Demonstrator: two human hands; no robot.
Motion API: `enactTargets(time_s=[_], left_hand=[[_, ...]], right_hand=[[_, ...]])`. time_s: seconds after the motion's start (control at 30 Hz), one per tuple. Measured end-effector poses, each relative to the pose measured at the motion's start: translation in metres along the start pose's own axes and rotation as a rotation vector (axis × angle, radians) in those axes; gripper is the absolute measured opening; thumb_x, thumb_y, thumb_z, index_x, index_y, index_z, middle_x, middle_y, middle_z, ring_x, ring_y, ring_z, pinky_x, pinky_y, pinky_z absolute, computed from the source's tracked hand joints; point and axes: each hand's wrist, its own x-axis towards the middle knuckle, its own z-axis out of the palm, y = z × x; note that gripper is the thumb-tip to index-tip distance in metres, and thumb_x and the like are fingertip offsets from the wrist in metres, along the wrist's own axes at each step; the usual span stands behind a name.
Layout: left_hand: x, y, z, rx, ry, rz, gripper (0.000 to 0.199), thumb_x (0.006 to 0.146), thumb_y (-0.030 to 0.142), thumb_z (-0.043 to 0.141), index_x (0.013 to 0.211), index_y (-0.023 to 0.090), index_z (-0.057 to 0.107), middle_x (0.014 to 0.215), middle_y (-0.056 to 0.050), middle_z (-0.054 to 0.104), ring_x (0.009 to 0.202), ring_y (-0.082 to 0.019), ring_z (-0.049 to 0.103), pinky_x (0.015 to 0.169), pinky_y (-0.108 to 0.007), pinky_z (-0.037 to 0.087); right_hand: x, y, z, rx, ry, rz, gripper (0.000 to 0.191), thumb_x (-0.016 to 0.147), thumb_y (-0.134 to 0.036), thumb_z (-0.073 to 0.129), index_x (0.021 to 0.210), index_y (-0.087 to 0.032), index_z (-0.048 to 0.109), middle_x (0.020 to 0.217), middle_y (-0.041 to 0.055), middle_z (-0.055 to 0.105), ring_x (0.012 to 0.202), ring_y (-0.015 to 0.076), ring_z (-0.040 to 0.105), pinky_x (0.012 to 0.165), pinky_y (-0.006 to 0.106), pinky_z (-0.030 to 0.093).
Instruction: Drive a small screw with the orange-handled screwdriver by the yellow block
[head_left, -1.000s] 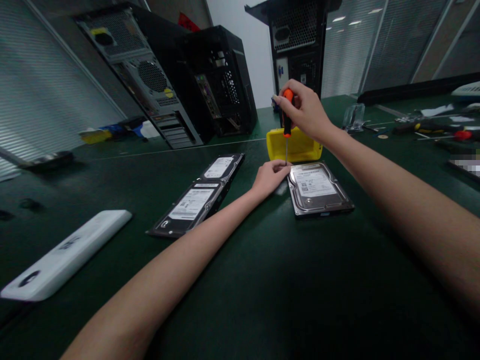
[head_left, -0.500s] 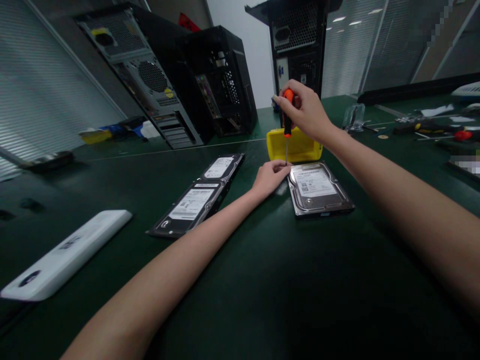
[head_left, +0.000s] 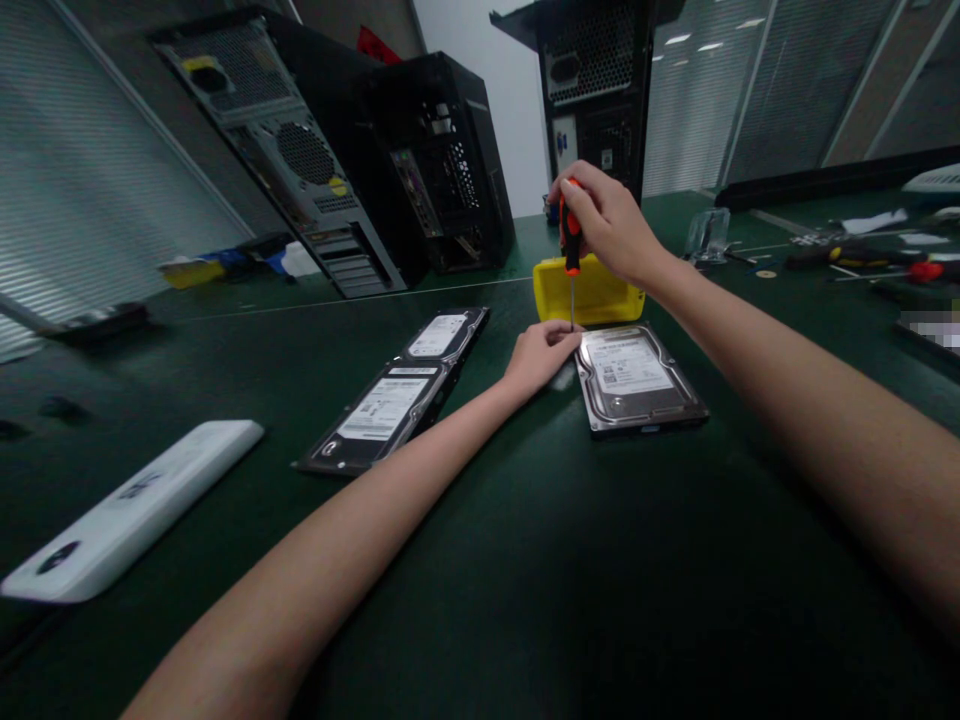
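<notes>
Green bench (head_left: pixel 525 560) | right hand (head_left: pixel 611 225) clenched on screwdriver (head_left: pixel 571 245) (upright) | left hand (head_left: pixel 541 356) curled against hard drive (head_left: pixel 637 378)

Orange-and-black screwdriver (head_left: pixel 571 250) stands upright in the right hand (head_left: pixel 611 222), tip on the silver hard drive (head_left: pixel 637 378) corner, left hand (head_left: pixel 538 356) touching there.

— What is showing on the dark green table (head_left: pixel 525 600)?

— An orange-and-black screwdriver (head_left: pixel 571 240) is standing out against a yellow tray (head_left: pixel 600 290). A silver drive (head_left: pixel 637 385) is wearing a white label with black print.

— And to the left?

— Two black drives (head_left: pixel 397 395) are carrying white labels too, a white case (head_left: pixel 127 515) is bearing dark marks, and black towers (head_left: pixel 337 150) are showing grey perforated grilles.
</notes>
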Motion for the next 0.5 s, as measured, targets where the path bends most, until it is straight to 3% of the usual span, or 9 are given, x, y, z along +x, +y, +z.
enactTargets(time_s=[0.5], left_hand=[[-0.0003, 0.0004, -0.0012, 0.012, -0.009, 0.002, 0.031, 0.079, 0.036, 0.050, 0.095, 0.015, 0.067, 0.095, -0.008, 0.070, 0.088, -0.017, 0.063, 0.081, -0.029, 0.046]], right_hand=[[0.0029, 0.0002, -0.0011, -0.089, 0.001, -0.027, 0.056, 0.076, -0.075, 0.023, 0.084, -0.024, 0.047, 0.071, 0.0005, 0.051, 0.061, 0.0113, 0.041, 0.062, 0.029, 0.035]])
